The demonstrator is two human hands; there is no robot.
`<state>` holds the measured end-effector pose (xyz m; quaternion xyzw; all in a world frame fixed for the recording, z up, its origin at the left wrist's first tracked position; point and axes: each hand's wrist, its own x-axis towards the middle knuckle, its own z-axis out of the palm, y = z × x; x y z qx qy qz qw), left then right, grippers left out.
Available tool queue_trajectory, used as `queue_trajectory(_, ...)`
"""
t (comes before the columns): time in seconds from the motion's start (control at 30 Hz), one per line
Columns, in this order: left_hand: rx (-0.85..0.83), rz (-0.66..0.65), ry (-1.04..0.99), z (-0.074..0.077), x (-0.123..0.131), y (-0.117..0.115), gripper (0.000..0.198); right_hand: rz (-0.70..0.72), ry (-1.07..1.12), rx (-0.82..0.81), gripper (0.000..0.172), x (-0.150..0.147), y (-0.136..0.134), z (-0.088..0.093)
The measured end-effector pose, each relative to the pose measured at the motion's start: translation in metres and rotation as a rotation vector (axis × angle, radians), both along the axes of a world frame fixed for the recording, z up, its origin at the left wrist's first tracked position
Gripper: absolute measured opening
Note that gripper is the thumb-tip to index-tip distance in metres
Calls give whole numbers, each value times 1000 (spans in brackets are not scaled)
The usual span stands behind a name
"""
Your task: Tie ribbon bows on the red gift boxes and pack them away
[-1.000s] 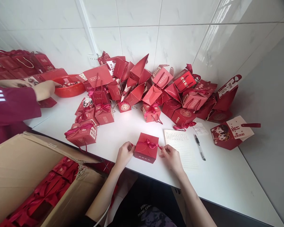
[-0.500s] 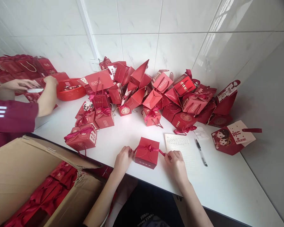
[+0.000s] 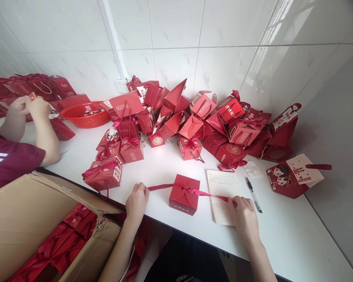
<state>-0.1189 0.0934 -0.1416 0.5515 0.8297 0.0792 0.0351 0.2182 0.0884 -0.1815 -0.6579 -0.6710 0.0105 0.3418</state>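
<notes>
Hands: since half a second ago the left hand [image 3: 137, 205] and right hand [image 3: 245, 219] have drawn farther apart, and the ribbon [image 3: 201, 192] now stretches long; its bow loops no longer show.
White table [image 3: 300, 235]: carries everything below except the carton.
Carton [image 3: 20, 211]: open by the table's near edge at left, with ribboned red boxes inside.
Heap of red boxes [image 3: 191, 126]: piled along the wall, beyond both hands.
Notepad [image 3: 220, 186]: just right of the middle box, its lower right side covered by the right hand.
Middle box [image 3: 182, 207]: sits on the table between the hands, touching neither, near the front edge.
Left hand's grip: fingers closed on the ribbon's left end, left of the box.
Right hand's grip: fingers pinching the right end.
Ribbon's path: crosses the lid.
Pen [image 3: 253, 195]: beyond the right hand.
</notes>
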Motion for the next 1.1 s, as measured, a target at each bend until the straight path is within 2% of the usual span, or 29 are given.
queue_trajectory(0.1,2,48,24,1,-5,0,17,-64,53,-58,53,10,-3,2)
queue_trajectory(0.3,16,54,9,0,-6,1,18,-89,145,-142,63,13,-9,8)
queue_trajectory(0.5,111,67,-90,-2,-9,2,15,-127,175,-124,60,18,-9,13)
queue_trajectory(0.63,206,77,-83,0,-8,2,16,-195,143,-55,58,29,-5,22)
queue_trajectory(0.9,384,93,-103,22,-10,4,13,-303,63,114,59,48,6,49)
queue_trajectory(1.1,451,108,-128,42,-11,-3,15,-299,19,176,55,51,9,59)
